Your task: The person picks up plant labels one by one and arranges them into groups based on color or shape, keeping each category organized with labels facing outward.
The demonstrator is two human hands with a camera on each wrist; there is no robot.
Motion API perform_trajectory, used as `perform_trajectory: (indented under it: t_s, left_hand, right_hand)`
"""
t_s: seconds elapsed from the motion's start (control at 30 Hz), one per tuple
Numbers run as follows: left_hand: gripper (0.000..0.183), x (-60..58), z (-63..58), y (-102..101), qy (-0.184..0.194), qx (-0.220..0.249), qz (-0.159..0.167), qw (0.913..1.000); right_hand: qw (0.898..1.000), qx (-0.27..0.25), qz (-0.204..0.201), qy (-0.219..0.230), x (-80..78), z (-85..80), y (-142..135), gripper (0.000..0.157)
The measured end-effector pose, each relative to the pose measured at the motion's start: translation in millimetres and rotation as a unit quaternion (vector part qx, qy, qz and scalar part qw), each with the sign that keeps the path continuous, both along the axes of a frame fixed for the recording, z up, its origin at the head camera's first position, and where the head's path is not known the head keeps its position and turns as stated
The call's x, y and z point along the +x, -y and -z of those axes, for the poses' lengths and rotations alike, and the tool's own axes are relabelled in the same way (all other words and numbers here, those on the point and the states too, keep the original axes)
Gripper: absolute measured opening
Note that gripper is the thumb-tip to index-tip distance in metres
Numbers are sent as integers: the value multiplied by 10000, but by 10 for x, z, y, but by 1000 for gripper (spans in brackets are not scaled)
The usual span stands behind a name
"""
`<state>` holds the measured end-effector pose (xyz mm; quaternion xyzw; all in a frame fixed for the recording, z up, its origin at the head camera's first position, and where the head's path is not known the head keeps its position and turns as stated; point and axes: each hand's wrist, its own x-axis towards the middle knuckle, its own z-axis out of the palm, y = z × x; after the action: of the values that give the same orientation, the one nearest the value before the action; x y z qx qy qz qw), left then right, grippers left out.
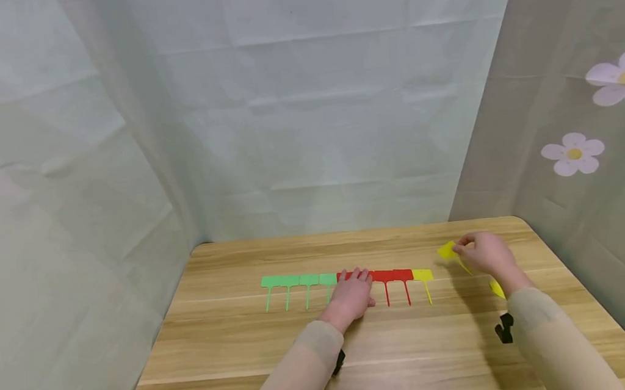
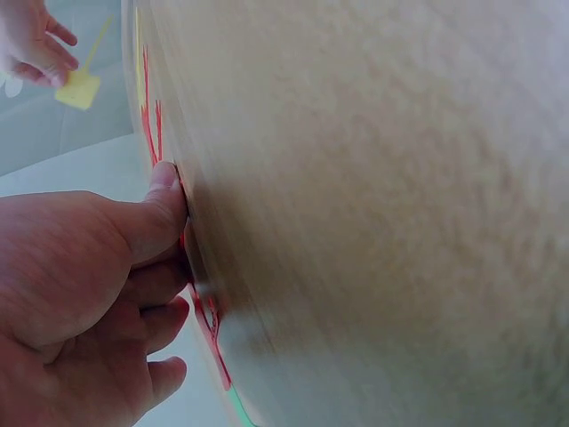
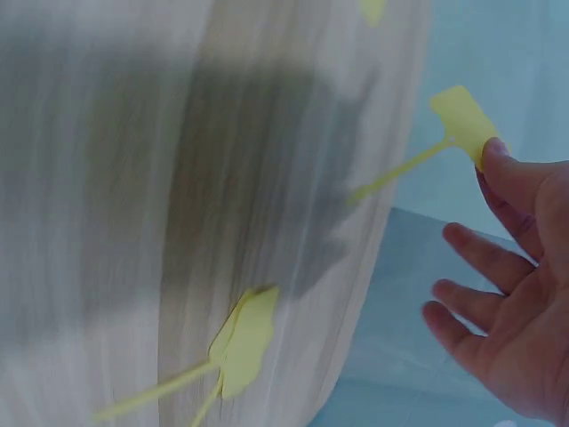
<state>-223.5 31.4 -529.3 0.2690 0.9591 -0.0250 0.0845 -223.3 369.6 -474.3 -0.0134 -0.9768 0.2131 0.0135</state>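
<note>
Flat plastic tags with thin stems form a row across the table: green tags on the left, red tags in the middle, one yellow tag at the right end. My left hand rests its fingers on the red part of the row, covering some of it. Above the table at the right, my right hand pinches another yellow tag by its flat plate between thumb and index finger, its stem hanging free. Below that hand, a small pile of yellow tags lies on the wood.
The wooden table has rounded far corners. Pale cloth hangs behind it and on the left; a greyish cloth with flower prints hangs on the right. A black wrist-worn piece shows beside the right sleeve.
</note>
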Motion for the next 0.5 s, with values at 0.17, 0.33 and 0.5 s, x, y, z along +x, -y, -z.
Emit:
perform_trajectory:
  t_s: [0.17,0.33,0.5]
  left_hand:
    - [69,-11,10,6,-54,-37,18,10000]
    - [70,-12,10,6,-44,-9,4,10000]
    - [70,-1,-12,8,-48,8,22,10000]
  right_hand:
    - [9923,-1199,305,117,69,-11,16,59]
    - [9796,-1861,624,436,156,26,27,65]
    - [9760,-1926,811,621,221,84,39,65]
